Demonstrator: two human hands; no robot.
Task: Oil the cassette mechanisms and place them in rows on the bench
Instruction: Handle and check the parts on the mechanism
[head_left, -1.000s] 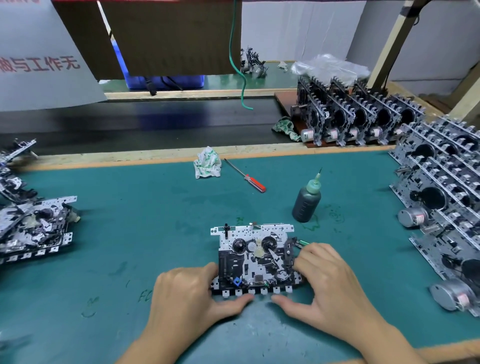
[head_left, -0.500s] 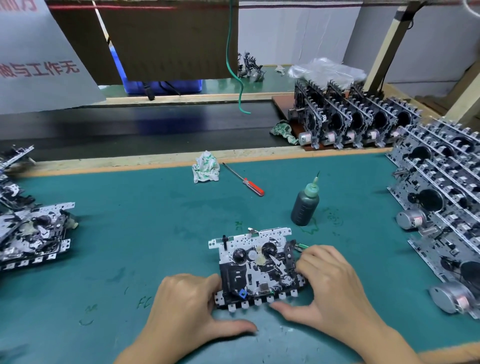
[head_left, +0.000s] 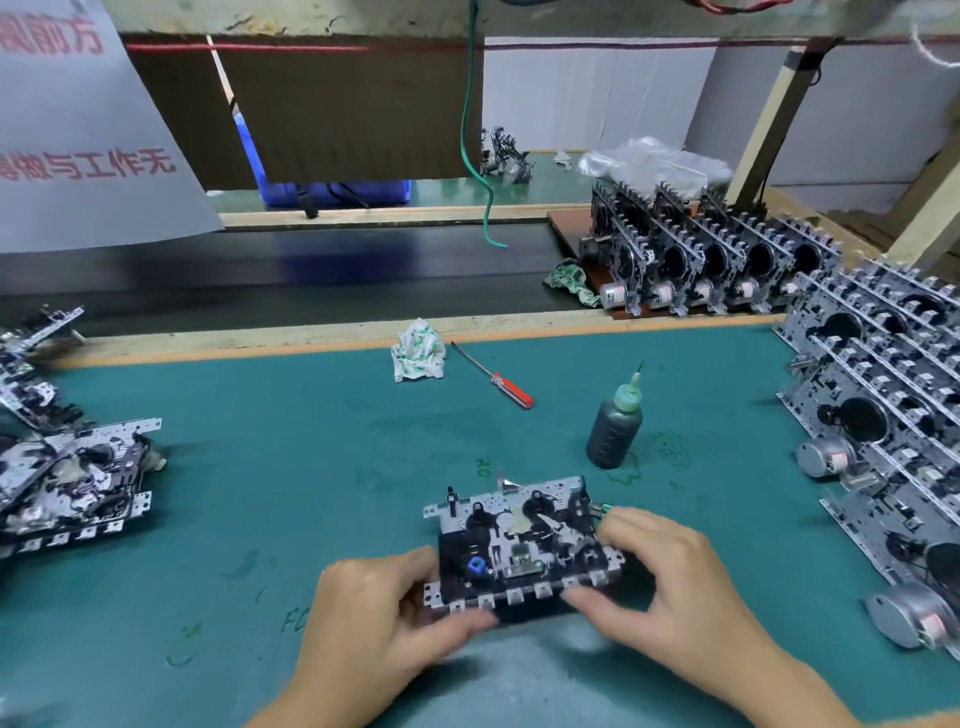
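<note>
**Desk inspection: one cassette mechanism held in both hands**

Green matting covers the desk (head_left: 311, 441), which is edged at the far side by a wooden strip and a dark conveyor belt (head_left: 260, 270). At the near centre, a cassette mechanism (head_left: 519, 545) is held by both hands, its near edge slightly raised. The left hand (head_left: 374, 613) grips its left end, thumb along the near edge, fingers curled beneath. The right hand (head_left: 670, 587) grips its right end, fingers curled over the top and thumb at the near edge. Motion blur softens the thumbs and the unit's underside.

Containers: a dark oil bottle (head_left: 615, 431) with a green needle nozzle stands upright just beyond the mechanism, apart from it; its fill level cannot be read. A blue bin (head_left: 332, 189) sits beyond the belt, mostly hidden behind a brown cardboard sheet (head_left: 353, 109); its contents are not visible.

Other items: a red-handled screwdriver (head_left: 493, 376) lies near a crumpled rag (head_left: 418, 358). Rows of mechanisms (head_left: 883, 405) stand on edge along the right side, cut off by the frame. A further batch (head_left: 711, 265) stands on a brown board at the far right. A heap of mechanisms (head_left: 67, 478) lies at the left, partly out of frame. A white sign (head_left: 78, 145) with red characters hangs top left, cropped.
</note>
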